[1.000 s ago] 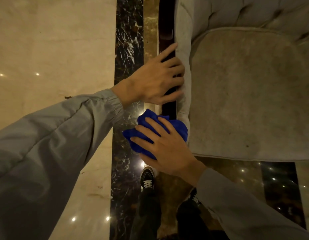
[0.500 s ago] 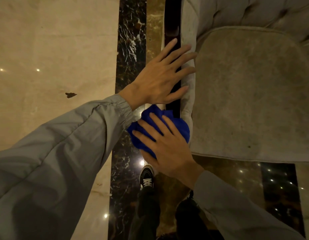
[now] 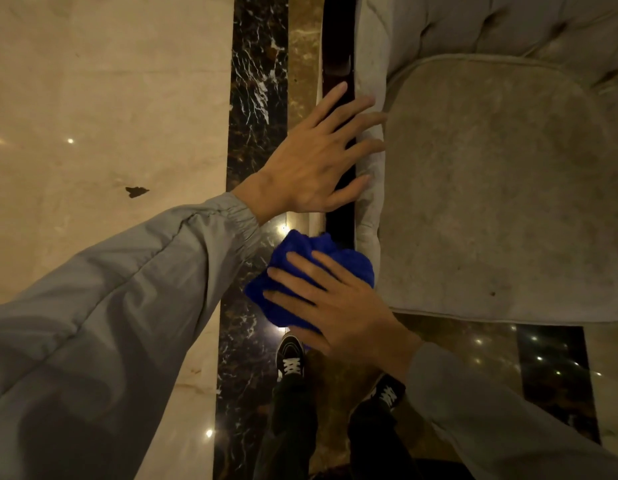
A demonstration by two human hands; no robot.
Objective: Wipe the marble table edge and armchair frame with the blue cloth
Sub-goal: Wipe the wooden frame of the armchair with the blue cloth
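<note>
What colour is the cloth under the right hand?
Bright blue cloth, seen in the head view.

Blue cloth: lower part covered by the right hand; full outline could not be told.
Dark armchair frame: a stretch lay under the left hand, another under the cloth; its top ran off the upper edge.
Armchair cushion: cut off at the right edge.
Bench: cut off at the left and top edges.
Both sleeves: cut off by the lower edge.
Shoes: the right one partly hidden behind the right wrist.
</note>
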